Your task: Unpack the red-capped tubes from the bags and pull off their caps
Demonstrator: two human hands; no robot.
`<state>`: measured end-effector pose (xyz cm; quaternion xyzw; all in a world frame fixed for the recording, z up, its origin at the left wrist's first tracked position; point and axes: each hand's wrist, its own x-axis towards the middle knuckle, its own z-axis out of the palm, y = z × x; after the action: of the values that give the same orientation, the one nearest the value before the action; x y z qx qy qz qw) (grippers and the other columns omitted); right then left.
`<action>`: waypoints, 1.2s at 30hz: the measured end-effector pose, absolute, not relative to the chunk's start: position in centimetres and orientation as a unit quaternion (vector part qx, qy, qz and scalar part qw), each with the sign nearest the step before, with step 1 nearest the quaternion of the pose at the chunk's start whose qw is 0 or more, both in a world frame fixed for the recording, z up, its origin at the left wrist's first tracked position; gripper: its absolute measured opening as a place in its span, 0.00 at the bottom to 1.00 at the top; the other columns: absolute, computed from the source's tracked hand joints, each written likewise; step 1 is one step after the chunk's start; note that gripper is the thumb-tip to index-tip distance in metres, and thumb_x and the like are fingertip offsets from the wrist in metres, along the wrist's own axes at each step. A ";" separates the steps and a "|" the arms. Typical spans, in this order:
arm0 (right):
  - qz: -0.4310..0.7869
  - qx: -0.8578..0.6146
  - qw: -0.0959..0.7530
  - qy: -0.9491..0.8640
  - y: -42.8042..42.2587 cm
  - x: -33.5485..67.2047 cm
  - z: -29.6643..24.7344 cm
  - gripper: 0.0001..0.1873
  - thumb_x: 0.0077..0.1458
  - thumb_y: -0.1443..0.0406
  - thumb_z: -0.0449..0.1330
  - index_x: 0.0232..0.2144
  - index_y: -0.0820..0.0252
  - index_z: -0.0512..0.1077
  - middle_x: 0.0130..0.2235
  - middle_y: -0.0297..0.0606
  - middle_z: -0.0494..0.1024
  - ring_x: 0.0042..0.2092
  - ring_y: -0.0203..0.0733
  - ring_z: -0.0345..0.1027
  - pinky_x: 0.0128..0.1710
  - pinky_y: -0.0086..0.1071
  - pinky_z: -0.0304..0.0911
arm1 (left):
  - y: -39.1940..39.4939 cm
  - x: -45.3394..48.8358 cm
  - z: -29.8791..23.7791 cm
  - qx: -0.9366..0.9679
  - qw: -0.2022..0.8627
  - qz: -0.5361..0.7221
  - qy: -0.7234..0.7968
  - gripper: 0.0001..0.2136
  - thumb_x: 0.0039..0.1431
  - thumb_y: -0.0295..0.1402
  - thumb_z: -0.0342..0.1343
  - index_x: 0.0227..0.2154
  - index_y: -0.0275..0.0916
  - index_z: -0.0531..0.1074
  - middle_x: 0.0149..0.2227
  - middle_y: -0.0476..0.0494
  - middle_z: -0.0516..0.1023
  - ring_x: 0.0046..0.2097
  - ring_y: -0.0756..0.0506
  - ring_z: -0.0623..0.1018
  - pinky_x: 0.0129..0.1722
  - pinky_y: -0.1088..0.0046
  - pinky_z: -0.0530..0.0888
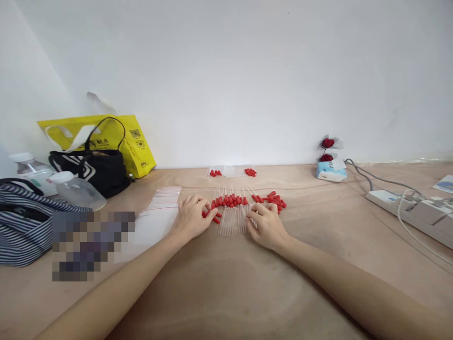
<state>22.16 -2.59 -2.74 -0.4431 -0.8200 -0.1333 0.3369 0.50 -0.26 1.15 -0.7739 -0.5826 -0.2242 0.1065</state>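
Note:
Many slender clear droppers [228, 223] with red rubber bulbs [231, 200] lie side by side in the middle of the table, their tubes pointing toward me and away from me. My left hand [193, 215] is at their left edge, thumb and forefinger apart and curved over a few loose red bulbs [215, 219]; nothing shows in its grasp. On the right, my right hand [265, 224] has its fingers bent in at the tubes' edge, closed on a clear tube mostly hidden by the fingertips. More red bulbs [278, 202] lie just beyond this hand.
Clear zip bags [159, 212] lie left of my left hand. Clear tubes and red bulbs [250, 173] sit by the wall. A yellow bag [141, 151], black bag [106, 172], bottles [79, 191] and striped bag [21, 226] stand left. A tissue pack [331, 172] and power strip [417, 212] are right.

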 end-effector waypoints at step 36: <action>-0.222 -0.305 0.382 -0.844 -2.7 21.2 -3.4 0.08 0.55 0.66 0.51 0.31 0.57 0.70 0.21 0.29 0.70 0.33 0.33 0.61 0.52 0.43 0.38 | -3.9 0.8 -0.6 -0.856 0.257 -0.321 -0.315 0.07 0.55 0.33 0.49 0.34 0.39 0.71 0.42 0.42 0.75 0.46 0.43 0.70 0.48 0.60 0.60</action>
<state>21.23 -2.69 -3.44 -0.3046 -0.8438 -0.2222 0.3819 0.78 -3.86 -0.63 -0.8556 -0.3149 -0.3208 0.2567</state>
